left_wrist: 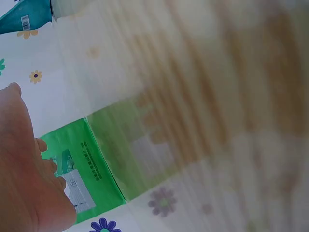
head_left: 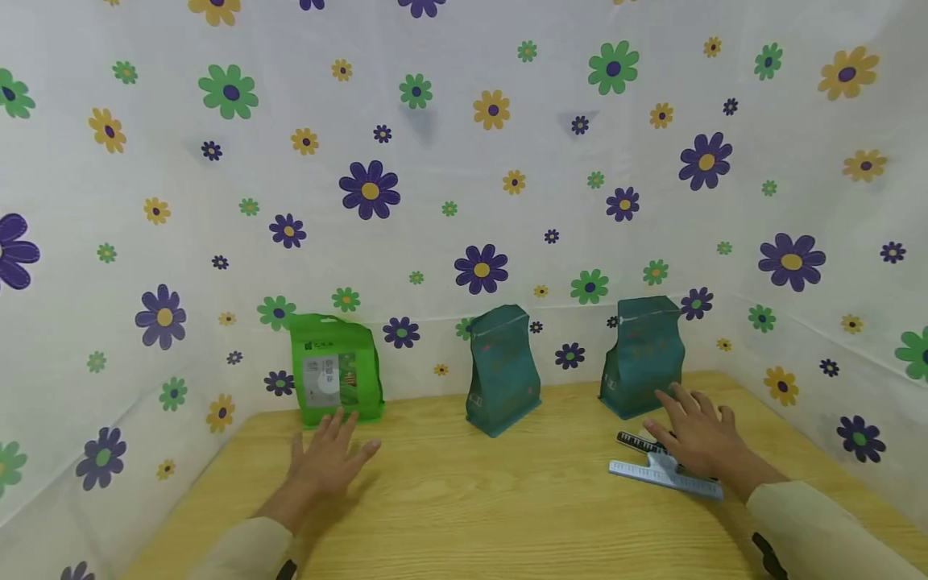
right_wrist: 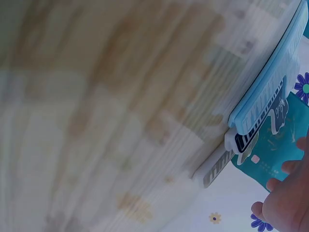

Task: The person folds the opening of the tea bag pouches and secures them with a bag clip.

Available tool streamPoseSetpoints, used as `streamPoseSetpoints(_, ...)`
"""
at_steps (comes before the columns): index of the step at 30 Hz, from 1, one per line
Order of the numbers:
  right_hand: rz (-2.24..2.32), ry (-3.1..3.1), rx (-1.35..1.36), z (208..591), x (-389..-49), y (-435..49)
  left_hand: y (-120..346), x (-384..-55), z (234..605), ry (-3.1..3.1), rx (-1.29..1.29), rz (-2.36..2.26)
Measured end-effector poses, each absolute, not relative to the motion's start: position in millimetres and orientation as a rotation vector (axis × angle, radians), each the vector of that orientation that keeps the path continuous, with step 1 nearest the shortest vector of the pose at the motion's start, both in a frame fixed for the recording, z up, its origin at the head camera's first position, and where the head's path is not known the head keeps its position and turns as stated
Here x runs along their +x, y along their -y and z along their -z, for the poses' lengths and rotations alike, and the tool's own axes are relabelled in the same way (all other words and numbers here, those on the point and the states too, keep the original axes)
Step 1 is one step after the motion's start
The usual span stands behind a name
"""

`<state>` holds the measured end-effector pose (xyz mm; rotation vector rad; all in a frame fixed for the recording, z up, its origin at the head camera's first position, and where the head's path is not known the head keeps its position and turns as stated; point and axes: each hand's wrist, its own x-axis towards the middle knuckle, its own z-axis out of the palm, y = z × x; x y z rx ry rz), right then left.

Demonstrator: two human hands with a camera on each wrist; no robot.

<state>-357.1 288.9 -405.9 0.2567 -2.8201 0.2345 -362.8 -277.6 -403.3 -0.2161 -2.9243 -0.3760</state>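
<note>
three stand-up pouches stand along the back of the pale wood-grain table (head_left: pixel 464 499): one bright green plastic pouch (head_left: pixel 319 379) at left, one dark teal middle pouch (head_left: pixel 505 370) and one dark teal right-hand pouch (head_left: pixel 644 358). at least two long bar clips lie at right, a light blue clip (head_left: pixel 652 477) and a black piano-key clip (head_left: pixel 635 441); a third is hard to make out. the left hand (head_left: pixel 326 461), grip spread, overlaps the green pouch's lower edge. the right hand (head_left: pixel 699 437), grip loosely spread, partly hides both clips; whether it touches them cannot be told.
</note>
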Motion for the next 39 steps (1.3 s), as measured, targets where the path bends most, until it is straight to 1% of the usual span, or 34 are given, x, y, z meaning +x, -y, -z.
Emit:
streamPoseSetpoints(9, -0.240, 2.823, 0.270, 406.7, -357.7, -282.1, 263.8, -365.0, 403.1, 2.949, -0.213, 0.350)
streamPoseSetpoints(21, -0.274, 2.818, 0.294, 405.6, -358.0, -269.1, 258.0, -378.3, 417.5, 2.902, -0.250, 0.364)
streamPoseSetpoints(30, -0.258, 2.815, 0.298, 408.3, -362.7, -260.0, 244.4, -375.3, 413.5, 2.911, -0.262, 0.376)
streamPoseSetpoints(39, -0.248, 2.809, 0.302, 405.9, -366.4, -251.8, 227.3, -381.0, 409.1, 2.914, -0.286, 0.347)
